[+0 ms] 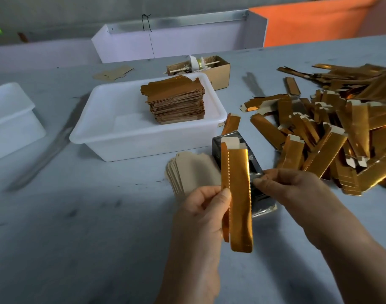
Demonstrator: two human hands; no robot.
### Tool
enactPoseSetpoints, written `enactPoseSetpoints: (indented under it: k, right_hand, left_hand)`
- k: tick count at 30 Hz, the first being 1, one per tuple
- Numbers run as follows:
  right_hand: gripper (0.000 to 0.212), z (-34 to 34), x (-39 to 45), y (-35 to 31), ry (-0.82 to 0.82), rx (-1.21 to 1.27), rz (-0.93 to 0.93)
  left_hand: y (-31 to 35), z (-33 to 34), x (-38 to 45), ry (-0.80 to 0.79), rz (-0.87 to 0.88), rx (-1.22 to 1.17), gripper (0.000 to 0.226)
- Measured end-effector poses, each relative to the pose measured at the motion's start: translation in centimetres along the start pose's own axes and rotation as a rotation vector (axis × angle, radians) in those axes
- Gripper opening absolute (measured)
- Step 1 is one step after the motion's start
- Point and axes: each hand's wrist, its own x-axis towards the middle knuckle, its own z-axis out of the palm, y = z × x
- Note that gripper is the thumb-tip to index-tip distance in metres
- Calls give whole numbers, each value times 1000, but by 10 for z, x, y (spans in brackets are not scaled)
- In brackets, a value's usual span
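Head view: wide-angle, faces forward-down over table [77, 238], close above left hand [200, 212], right hand [297, 189].

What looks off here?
Only the gold sleeves at right: a loose crisscrossed heap, unlike the squared stack in the white tub. The sleeve the left hand pinches looks intact; the right hand pinches a black pack.

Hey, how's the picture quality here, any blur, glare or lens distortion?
Head view: soft throughout, the gold pile blurred most at its far end; foil glare on the gold sleeve pinched by the left hand; wide lens bows the table at its far edge; near foreground dim.
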Motion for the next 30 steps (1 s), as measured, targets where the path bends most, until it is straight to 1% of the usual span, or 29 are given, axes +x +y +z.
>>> enactPoseSetpoints:
  k: [4,7,9,11,12,13,14,17,19,24,27,30]
  right_hand:
    - [13,-2,-1,-1,-12,55,2]
    - [17,1,-3,0,9,118,-7]
    - [17,3,-5,2,8,227,0]
    - [14,3,-7,3,-21,408,42]
    - [15,2,-9,4,-21,459,47]
    - [14,1,-11,5,-10,456,34]
    - [11,0,-13,5,19,400,6]
    - [16,2,-19,9,136,75,-122]
    - [18,3,-21,13,179,-30,-170]
    - [21,7,-22,18,251,-152,-267]
    - [20,11,-22,22,282,-199,-257]
    - [18,14,-22,26,289,-195,-238]
  left_hand:
    - [-6,14,-4,-46,-32,26,13]
    - [-10,20,-4,-61,-50,32,13]
    - [-12,20,-3,-67,-40,38,13]
    - [-13,20,-3,-68,-23,53,13]
    - [-14,19,-3,-66,-15,57,13]
    - [-14,19,-2,-65,-8,55,13]
    - [-14,20,-2,-65,-4,47,12]
    - [-14,20,-1,-72,2,5,10]
    - [-13,22,0,-85,24,0,9]
    - [-12,26,3,-117,96,-15,9]
    - [-13,26,5,-157,112,33,9]
    - [-14,25,7,-166,141,137,11]
